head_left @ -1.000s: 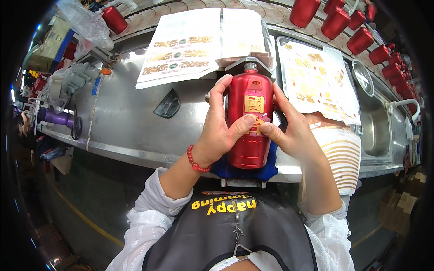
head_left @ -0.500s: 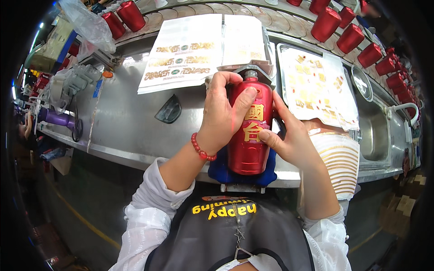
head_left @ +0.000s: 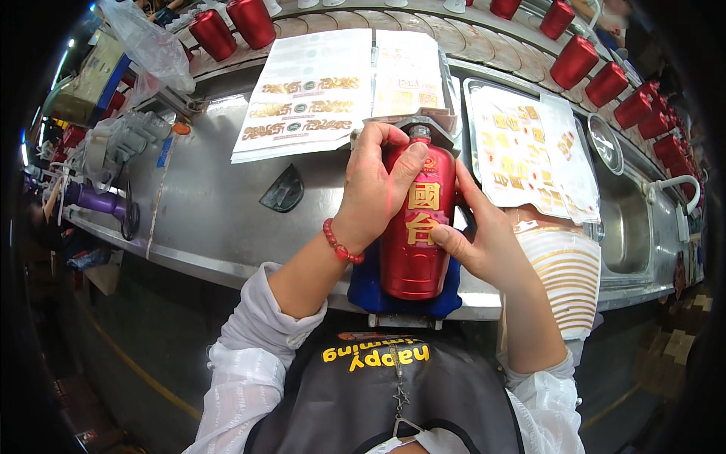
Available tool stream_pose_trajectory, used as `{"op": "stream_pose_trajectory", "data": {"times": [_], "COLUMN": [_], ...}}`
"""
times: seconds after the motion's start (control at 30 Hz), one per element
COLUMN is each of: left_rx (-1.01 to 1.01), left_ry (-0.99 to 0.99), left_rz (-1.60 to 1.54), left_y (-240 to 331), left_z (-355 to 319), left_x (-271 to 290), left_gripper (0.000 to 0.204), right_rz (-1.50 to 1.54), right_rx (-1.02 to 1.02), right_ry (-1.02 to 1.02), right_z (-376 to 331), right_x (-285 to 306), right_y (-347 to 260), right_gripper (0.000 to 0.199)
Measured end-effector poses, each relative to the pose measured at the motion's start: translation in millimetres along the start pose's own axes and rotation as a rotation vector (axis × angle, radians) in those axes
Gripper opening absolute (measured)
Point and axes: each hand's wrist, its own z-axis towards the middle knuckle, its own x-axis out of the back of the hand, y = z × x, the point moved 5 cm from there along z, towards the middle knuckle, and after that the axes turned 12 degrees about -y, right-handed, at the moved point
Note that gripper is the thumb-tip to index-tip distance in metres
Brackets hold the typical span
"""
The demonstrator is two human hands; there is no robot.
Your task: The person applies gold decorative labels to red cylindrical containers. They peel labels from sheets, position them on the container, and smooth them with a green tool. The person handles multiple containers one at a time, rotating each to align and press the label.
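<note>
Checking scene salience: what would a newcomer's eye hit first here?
Probably the shiny red bottle with gold characters, centre, on blue cloth, held between left hand and right hand. Next, the gold-printed white paper sheets beyond it, left and right. Then similar red bottles across the upper right.

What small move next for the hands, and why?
Probably have the right hand press its thumb lightly along the lower gold character: the thumb rests at its edge, while the left hand holds the red bottle near its neck.
</note>
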Motion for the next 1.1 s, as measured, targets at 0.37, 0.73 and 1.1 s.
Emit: {"op": "stream_pose_trajectory", "data": {"times": [0.37,0.73,1.1], "left_rx": [-0.092,-0.085,-0.61], "left_ry": [-0.062,-0.029,-0.13], "left_rz": [-0.128,-0.113,0.517], "left_y": [2.9,0.3,45.4], "left_z": [-3.6,-2.9,-32.6], "left_x": [-0.2,-2.9,9.7], "left_gripper": [0.028,0.028,0.039], "right_rz": [0.003,-0.001,-0.01], "right_rx": [0.041,-0.008,0.022], "right_ry": [0.037,-0.006,0.008], "right_z": [-0.2,-0.7,-1.1], "right_x": [0.4,0.8,2.0], "right_y": [-2.0,-1.7,-4.0], "right_gripper": [0.094,0.096,0.094]}}
